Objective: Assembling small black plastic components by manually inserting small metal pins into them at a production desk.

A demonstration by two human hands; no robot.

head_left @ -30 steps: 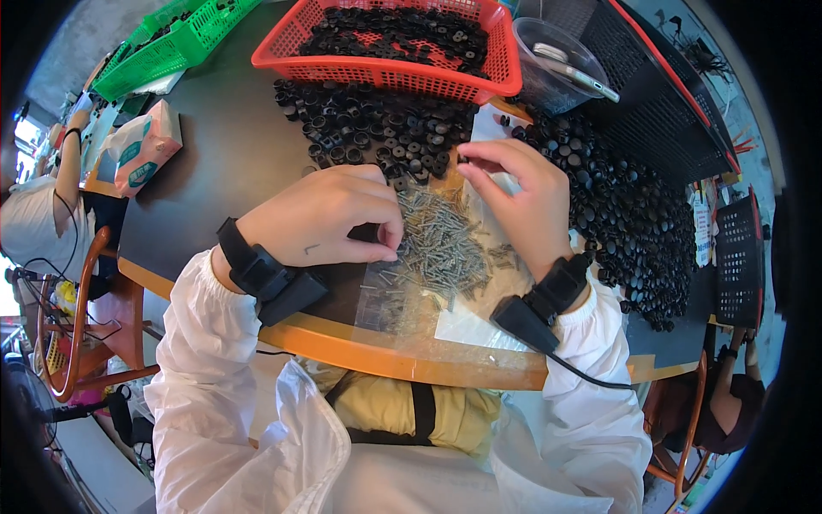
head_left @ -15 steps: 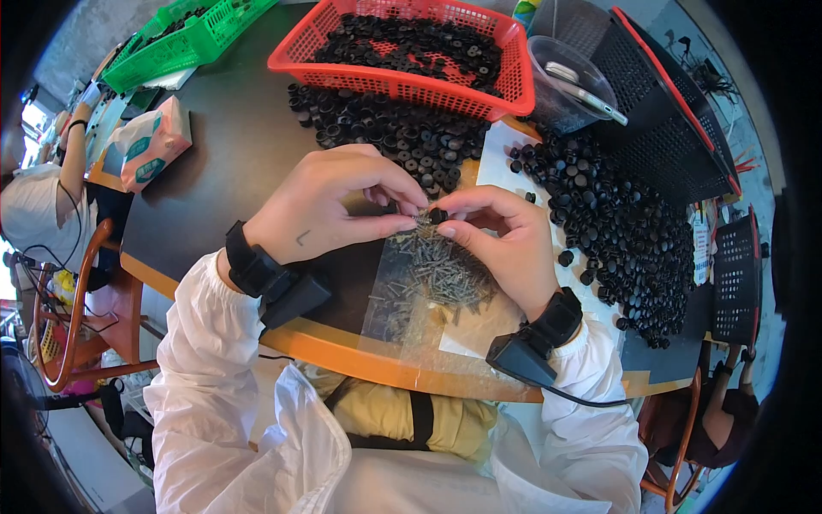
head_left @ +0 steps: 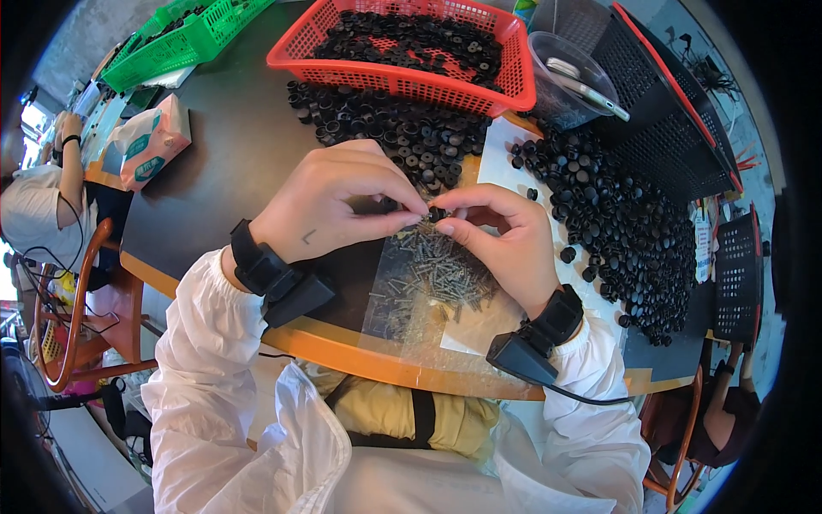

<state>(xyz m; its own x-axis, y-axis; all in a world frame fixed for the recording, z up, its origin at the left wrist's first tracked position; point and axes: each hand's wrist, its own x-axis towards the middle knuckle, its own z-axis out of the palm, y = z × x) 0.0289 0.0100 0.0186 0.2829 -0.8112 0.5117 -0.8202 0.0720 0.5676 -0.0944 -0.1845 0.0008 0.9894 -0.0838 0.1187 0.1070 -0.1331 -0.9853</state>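
Over a pile of small metal screws (head_left: 445,276), my two hands meet fingertip to fingertip. My right hand (head_left: 507,236) pinches a small round black plastic piece (head_left: 437,214) between thumb and forefinger. Thumb and forefinger of my left hand (head_left: 342,199) are pressed together right beside that piece, on what looks like a thin screw, mostly hidden by the fingertips. The loose screws lie on a clear plastic sheet (head_left: 390,321) near the table's front edge. Both wrists wear black strapped devices.
Black ring-like parts (head_left: 394,128) are heaped beyond my hands, before a red basket (head_left: 402,83) of flat black discs. Black caps (head_left: 616,231) spread at right on white paper. Further off are a clear tub (head_left: 569,86) with a phone, a tissue pack (head_left: 152,144), a green basket (head_left: 184,43) and other people.
My left fingertips have shifted slightly right, up against the black piece in my right hand. The right hand has barely moved.
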